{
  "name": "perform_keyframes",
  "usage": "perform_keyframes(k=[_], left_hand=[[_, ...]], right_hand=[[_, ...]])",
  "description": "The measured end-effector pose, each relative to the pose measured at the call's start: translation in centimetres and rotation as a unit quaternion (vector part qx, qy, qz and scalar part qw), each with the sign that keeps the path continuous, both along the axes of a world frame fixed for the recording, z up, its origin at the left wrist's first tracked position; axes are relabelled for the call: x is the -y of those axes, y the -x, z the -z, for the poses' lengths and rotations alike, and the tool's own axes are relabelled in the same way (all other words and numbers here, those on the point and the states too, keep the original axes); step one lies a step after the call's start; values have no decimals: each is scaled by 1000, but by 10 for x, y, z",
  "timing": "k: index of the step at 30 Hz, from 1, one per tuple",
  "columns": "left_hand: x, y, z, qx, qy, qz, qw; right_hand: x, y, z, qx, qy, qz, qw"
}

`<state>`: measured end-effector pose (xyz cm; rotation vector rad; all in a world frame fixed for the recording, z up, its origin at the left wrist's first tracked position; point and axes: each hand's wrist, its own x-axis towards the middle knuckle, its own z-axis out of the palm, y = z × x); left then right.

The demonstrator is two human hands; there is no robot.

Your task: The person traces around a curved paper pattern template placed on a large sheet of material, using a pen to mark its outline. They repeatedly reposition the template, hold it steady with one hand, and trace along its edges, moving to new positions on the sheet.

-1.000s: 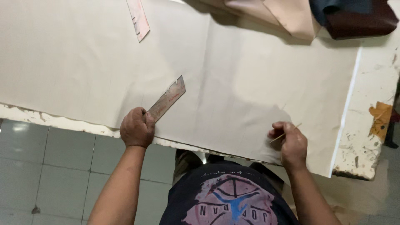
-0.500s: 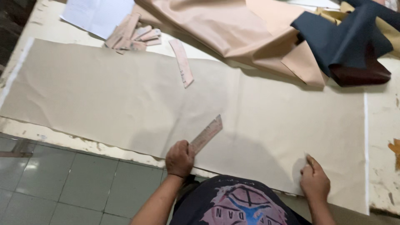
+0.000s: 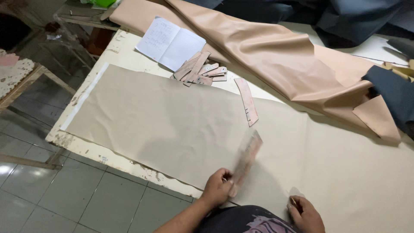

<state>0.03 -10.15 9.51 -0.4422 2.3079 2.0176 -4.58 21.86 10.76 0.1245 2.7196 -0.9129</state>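
A long beige sheet of material [image 3: 172,125] lies flat across the white worktable [image 3: 120,47]. My left hand [image 3: 217,186] grips the near end of a flat pinkish-brown pattern strip [image 3: 246,159], which is blurred and lifted just above the sheet. Near the sheet's front edge, my right hand [image 3: 304,211] pinches a thin pen-like tool [image 3: 294,200] with its tip on the sheet. A second notched pattern strip [image 3: 248,101] lies on the sheet farther back.
A pile of several small pattern pieces [image 3: 199,71] and an open notebook [image 3: 170,43] lie at the back. Folded tan material [image 3: 276,56] and dark blue material [image 3: 392,90] cover the far right. Grey tiled floor [image 3: 64,190] is to the left.
The view has swung left and up, showing more of the table's far side. My left hand has moved the strip, which is now blurred; my right hand has come closer to the left.
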Motion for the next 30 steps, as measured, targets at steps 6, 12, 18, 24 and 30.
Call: perform_keyframes(k=[6,12,18,24,30], left_hand=[[33,62,-5,-40,-101,-115,987],[42,133,-24,-9,-146,-156,977],[31,203,-48,-53,-140,-164,975],[69,254,-54,-133,220,-141,956],[166,297,-67,-55,447,-254,856]], right_hand=[[22,1,-13,21,50,37,998],[29,-2,-15,21,12,79,997],[30,5,-7,30,56,101,993],[30,22,-10,121,49,126,983],[30,52,-7,191,2,229,955]])
